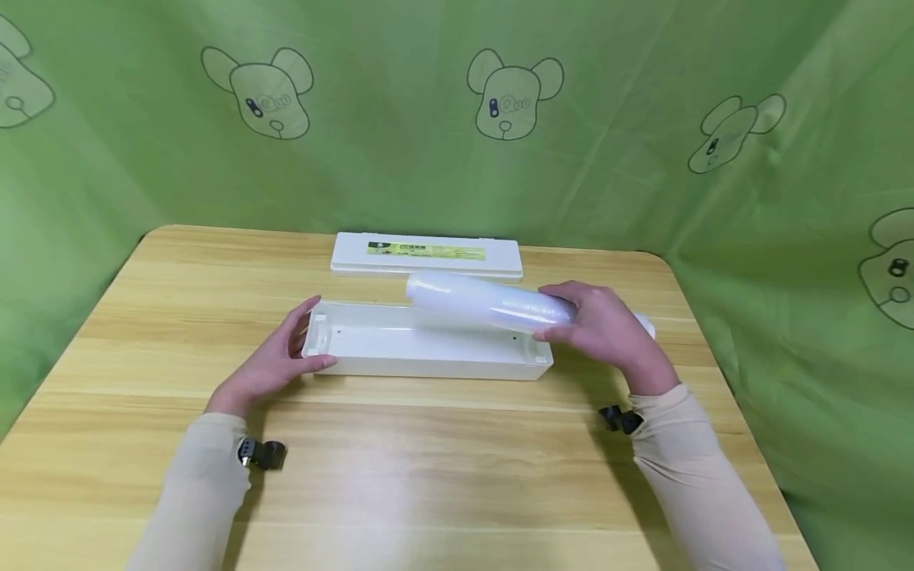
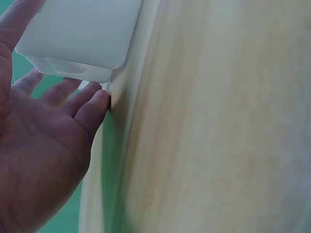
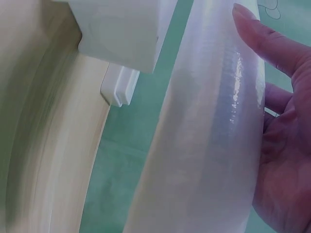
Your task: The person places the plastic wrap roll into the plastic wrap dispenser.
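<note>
My left hand (image 1: pixel 270 363) grips the left end of a long white plastic box (image 1: pixel 435 368), its thumb at the front edge and its fingers round the far side. The box lies uncovered on the table, its inside bare, with a small fitting at either end. In my right hand (image 1: pixel 607 329) is a roll of cling film (image 1: pixel 478 300), held near its right end. The roll slants over the box's right half and back edge, raised above it. Seen from the right wrist, the thumb lies along the shiny film (image 3: pixel 204 121), and some fingers are hidden behind it.
Behind the box, near the table's back edge, lies a white lid (image 1: pixel 503 254) with a green and yellow label (image 1: pixel 426 251). The wooden table (image 1: pixel 428 476) is bordered at the back and sides by green cloth (image 1: pixel 400 174) printed with bear heads.
</note>
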### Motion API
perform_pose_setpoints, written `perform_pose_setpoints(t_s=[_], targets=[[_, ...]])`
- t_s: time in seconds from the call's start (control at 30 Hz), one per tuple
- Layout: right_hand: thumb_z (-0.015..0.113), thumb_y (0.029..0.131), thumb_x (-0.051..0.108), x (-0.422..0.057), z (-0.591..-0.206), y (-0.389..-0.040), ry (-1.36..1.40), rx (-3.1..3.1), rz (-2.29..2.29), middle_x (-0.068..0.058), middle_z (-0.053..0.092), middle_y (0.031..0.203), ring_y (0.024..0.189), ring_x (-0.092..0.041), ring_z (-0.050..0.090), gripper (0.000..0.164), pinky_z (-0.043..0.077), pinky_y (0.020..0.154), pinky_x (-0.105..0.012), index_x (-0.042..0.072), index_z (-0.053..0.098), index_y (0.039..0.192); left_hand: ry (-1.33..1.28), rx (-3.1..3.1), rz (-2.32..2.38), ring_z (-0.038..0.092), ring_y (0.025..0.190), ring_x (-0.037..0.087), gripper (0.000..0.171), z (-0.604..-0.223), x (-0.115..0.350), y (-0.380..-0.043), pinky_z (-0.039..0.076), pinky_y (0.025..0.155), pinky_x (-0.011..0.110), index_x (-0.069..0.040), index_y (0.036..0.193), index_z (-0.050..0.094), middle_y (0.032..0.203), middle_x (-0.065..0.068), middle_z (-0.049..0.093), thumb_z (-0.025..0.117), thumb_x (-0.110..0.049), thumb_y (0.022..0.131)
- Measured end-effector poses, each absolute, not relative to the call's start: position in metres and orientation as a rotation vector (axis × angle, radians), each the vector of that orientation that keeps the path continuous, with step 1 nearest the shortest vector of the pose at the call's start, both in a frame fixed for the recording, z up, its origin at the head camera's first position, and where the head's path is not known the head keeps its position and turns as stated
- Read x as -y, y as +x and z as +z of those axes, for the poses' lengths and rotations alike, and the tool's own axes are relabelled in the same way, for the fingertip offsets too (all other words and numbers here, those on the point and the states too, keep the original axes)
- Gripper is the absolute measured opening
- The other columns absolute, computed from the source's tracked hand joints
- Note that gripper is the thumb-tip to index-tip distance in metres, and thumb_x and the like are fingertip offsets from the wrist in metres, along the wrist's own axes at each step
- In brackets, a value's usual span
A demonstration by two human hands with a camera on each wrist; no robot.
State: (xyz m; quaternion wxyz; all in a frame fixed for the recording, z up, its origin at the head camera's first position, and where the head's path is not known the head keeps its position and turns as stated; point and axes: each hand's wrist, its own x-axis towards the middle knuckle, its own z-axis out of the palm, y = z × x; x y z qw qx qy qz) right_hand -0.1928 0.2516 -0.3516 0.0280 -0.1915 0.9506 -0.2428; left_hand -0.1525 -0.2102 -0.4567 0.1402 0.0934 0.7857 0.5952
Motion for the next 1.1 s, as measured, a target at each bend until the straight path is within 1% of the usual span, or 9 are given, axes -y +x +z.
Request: perform_pose_setpoints(t_s=[0.17,0.3,0.63,0.9,1.1], targets=[[0.084,0.077,0.038,-0.244,-0.348,-0.194,-0.605,-2.937,-0.715,-0.014,0.067,0.118,0.095,-0.027,0.061,0.066,0.049,0.083,-0.043,0.005,0.063,0.131,0.269,-2.283,1.713,0.014,0.146,0.034,0.104,-0.457,0.210,-0.153,0.021,0.116,0.048,-0.025,0.159,0.005,0.162,0.015,0.010,0.079,-0.023,0.085],[0.084,0.076,0.037,-0.238,-0.346,-0.195,-0.607,-2.926,-0.741,-0.013,0.068,0.115,0.090,-0.025,0.061,0.067,0.050,0.080,-0.040,0.005,0.063,0.130,0.287,-2.286,1.713,0.014,0.146,0.035,0.104,-0.457,0.210,-0.153,0.020,0.116,0.049,-0.025,0.159,0.004,0.162,0.017,0.009,0.078,-0.023,0.086],[0.086,0.074,0.035,-0.223,-0.348,-0.194,-0.603,-2.894,-0.772,-0.010,0.068,0.114,0.091,-0.023,0.062,0.066,0.050,0.083,-0.039,0.006,0.064,0.129,0.317,-2.253,1.748,0.019,0.144,0.037,0.104,-0.457,0.212,-0.153,0.024,0.114,0.049,-0.020,0.159,0.004,0.160,0.019,0.014,0.078,-0.020,0.086],[0.086,0.075,0.034,-0.215,-0.351,-0.194,-0.645,-2.885,-0.801,-0.010,0.067,0.118,0.096,-0.023,0.062,0.065,0.050,0.087,-0.041,0.006,0.065,0.129,0.315,-2.246,1.745,0.020,0.144,0.037,0.102,-0.453,0.212,-0.155,0.023,0.115,0.050,-0.020,0.158,0.006,0.160,0.021,0.016,0.078,-0.015,0.086],[0.087,0.074,0.033,-0.206,-0.352,-0.192,-0.667,-2.882,-0.784,-0.009,0.067,0.118,0.098,-0.023,0.061,0.064,0.050,0.088,-0.042,0.006,0.065,0.128,0.337,-2.221,1.771,0.021,0.144,0.036,0.102,-0.456,0.213,-0.157,0.024,0.115,0.048,-0.017,0.158,0.006,0.159,0.021,0.016,0.078,-0.012,0.085]])
